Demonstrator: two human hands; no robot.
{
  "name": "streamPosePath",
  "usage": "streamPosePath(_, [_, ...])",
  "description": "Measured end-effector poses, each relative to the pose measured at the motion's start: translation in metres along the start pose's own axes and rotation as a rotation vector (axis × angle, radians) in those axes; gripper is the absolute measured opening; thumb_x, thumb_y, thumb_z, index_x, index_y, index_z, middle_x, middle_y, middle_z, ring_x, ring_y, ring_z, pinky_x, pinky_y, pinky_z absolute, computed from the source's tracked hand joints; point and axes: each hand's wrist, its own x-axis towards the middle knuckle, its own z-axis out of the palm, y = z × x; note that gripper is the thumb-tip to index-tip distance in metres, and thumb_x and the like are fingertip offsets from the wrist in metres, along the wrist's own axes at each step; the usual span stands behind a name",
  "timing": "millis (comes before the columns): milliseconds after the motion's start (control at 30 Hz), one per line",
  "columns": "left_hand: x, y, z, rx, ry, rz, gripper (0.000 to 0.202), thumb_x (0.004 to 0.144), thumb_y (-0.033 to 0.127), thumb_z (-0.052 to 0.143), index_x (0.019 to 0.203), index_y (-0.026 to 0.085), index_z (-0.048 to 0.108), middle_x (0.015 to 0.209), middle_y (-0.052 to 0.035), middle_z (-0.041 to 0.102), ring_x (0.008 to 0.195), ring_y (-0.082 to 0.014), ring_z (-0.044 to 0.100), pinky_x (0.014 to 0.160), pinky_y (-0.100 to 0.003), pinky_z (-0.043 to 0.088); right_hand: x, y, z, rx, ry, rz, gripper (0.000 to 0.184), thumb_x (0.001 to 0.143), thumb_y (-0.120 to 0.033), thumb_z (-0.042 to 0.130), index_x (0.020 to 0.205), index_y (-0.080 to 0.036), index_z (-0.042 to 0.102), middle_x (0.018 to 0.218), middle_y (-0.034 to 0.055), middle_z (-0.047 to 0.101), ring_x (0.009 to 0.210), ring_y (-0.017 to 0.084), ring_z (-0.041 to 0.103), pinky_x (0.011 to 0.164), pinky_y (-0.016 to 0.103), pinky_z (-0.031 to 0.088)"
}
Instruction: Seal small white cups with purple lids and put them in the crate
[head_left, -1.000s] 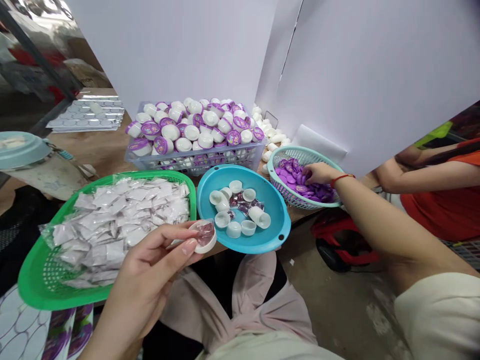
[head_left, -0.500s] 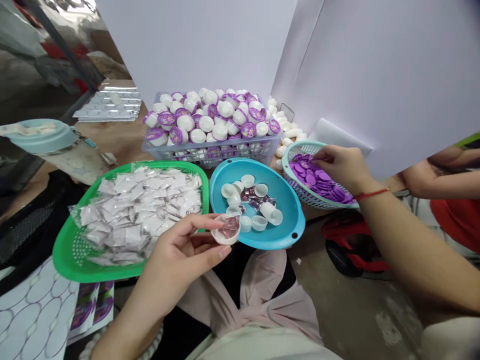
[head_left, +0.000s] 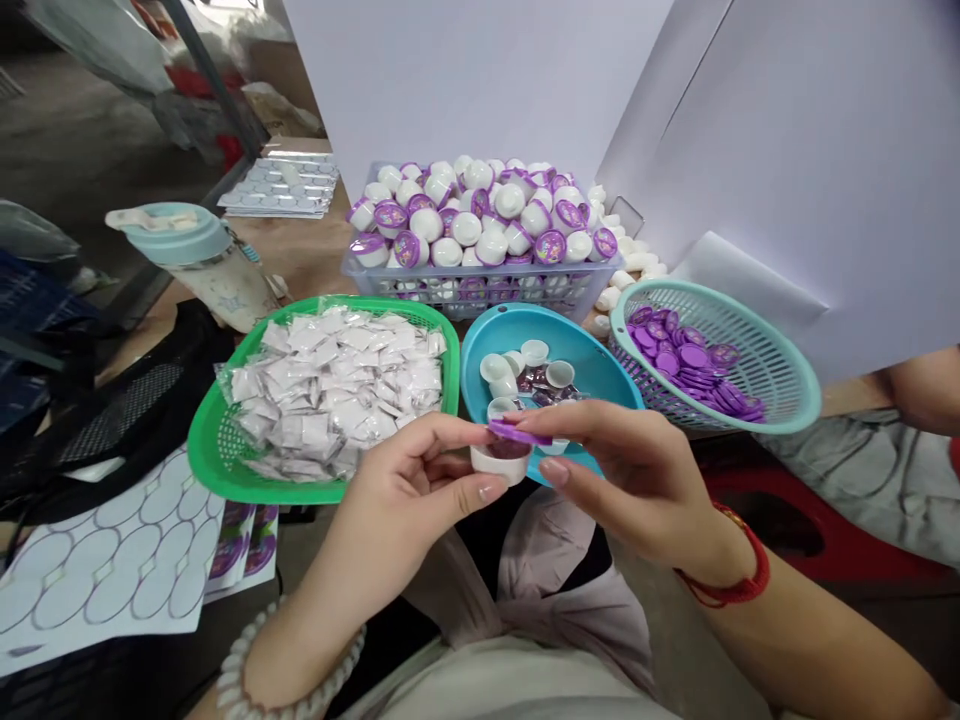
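Observation:
Between finger and thumb, my left hand (head_left: 427,490) grips a small white cup (head_left: 501,465) with something dark reddish inside. A purple lid (head_left: 519,432) sits tilted over the cup's mouth, pinched by my right hand (head_left: 630,475); my left fingertip also touches its edge. Just behind both hands, a blue basin (head_left: 592,350) holds several white cups (head_left: 534,352) and dark reddish packets (head_left: 551,390). More purple lids (head_left: 694,358) lie in a pale green basket (head_left: 780,370) to the right.
Left of the basin, a green basket (head_left: 206,450) is heaped with small clear-wrapped packets (head_left: 337,390). Behind stands a translucent crate (head_left: 487,285) piled with lidded cups (head_left: 465,228). A blue-lidded tumbler (head_left: 225,270), printed sheets (head_left: 112,560) and another person's arm (head_left: 926,390) are also around.
My right hand has left the lid basket and come to the cup with a purple lid. The cup in my left hand is now partly covered. The view has swung left.

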Motion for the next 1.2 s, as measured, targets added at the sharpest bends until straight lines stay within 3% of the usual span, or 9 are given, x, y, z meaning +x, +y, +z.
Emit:
streamPosePath(133, [-0.002,0.001,0.000,-0.060,0.013,-0.006,0.029,0.076,0.014,0.093,0.094,0.022,0.072,0.085,0.0031,0.083,0.077,-0.0086,0.078,0.071,-0.013,0.061,-0.001,0.001,0.000,-0.124,-0.115,-0.156,0.053,0.090,-0.014,0.083,0.140,-0.021,0.066,0.128,0.0113,0.079,0.119,0.024,0.076,0.105,0.035,0.062])
streamPosePath(267, [-0.003,0.002,0.000,-0.193,-0.014,-0.062,0.047,0.076,0.013,0.093,0.102,0.027,0.056,0.093,0.0028,0.087,0.078,-0.0110,0.081,0.070,-0.017,0.063,-0.001,0.002,0.005,-0.222,-0.178,-0.202,0.058,0.089,-0.019,0.086,0.142,-0.021,0.062,0.126,0.0122,0.078,0.120,0.025,0.075,0.104,0.037,0.062])
streamPosePath(433, [-0.002,-0.002,0.003,-0.182,0.030,-0.047,0.051,0.072,0.018,0.097,0.106,0.026,0.060,0.087,0.0048,0.085,0.075,-0.0107,0.080,0.067,-0.015,0.061,-0.003,0.001,0.024,-0.323,-0.009,-0.211,0.054,0.089,-0.014,0.084,0.136,-0.024,0.061,0.119,0.0102,0.078,0.107,0.024,0.076,0.095,0.037,0.064])
streamPosePath(533, [-0.001,-0.006,0.006,-0.112,0.072,0.005,0.042,0.070,0.023,0.099,0.099,0.023,0.068,0.082,0.0043,0.083,0.077,-0.0107,0.079,0.071,-0.015,0.061,-0.003,0.000,0.033,-0.331,0.104,-0.171,0.044,0.089,-0.011,0.081,0.126,-0.029,0.065,0.109,0.0064,0.078,0.099,0.024,0.076,0.089,0.038,0.065])
streamPosePath(667, [-0.002,-0.011,0.002,-0.123,0.035,0.074,0.026,0.079,0.023,0.094,0.097,0.024,0.075,0.086,0.0044,0.082,0.081,-0.0094,0.077,0.075,-0.015,0.060,-0.006,0.005,0.036,-0.227,0.149,-0.023,0.036,0.087,-0.018,0.083,0.117,-0.032,0.070,0.104,0.0044,0.078,0.094,0.025,0.075,0.085,0.041,0.065])
streamPosePath(800, [-0.001,-0.012,-0.005,-0.177,-0.021,0.019,0.017,0.086,0.028,0.089,0.103,0.026,0.084,0.094,0.0026,0.084,0.088,-0.0079,0.076,0.079,-0.012,0.058,-0.013,0.013,0.036,-0.001,0.166,0.119,0.044,0.084,-0.025,0.090,0.123,-0.030,0.071,0.110,0.0055,0.078,0.098,0.024,0.075,0.088,0.039,0.065])
streamPosePath(967, [0.000,-0.016,-0.003,-0.256,0.095,-0.011,0.016,0.075,0.030,0.098,0.083,0.025,0.085,0.080,0.0053,0.083,0.075,-0.0050,0.072,0.071,-0.009,0.055,-0.016,0.013,0.042,0.197,0.135,0.167,0.038,0.091,-0.029,0.085,0.125,-0.030,0.070,0.110,0.0054,0.077,0.098,0.022,0.074,0.090,0.036,0.065])
streamPosePath(1200, [-0.008,-0.027,0.005,-0.076,0.168,0.180,0.010,0.085,0.033,0.091,0.092,0.028,0.085,0.091,0.0021,0.084,0.085,-0.0110,0.076,0.080,-0.017,0.059,-0.016,0.007,0.045,0.298,0.199,0.221,0.034,0.091,-0.032,0.085,0.121,-0.029,0.071,0.109,0.0054,0.075,0.098,0.021,0.074,0.088,0.033,0.065])
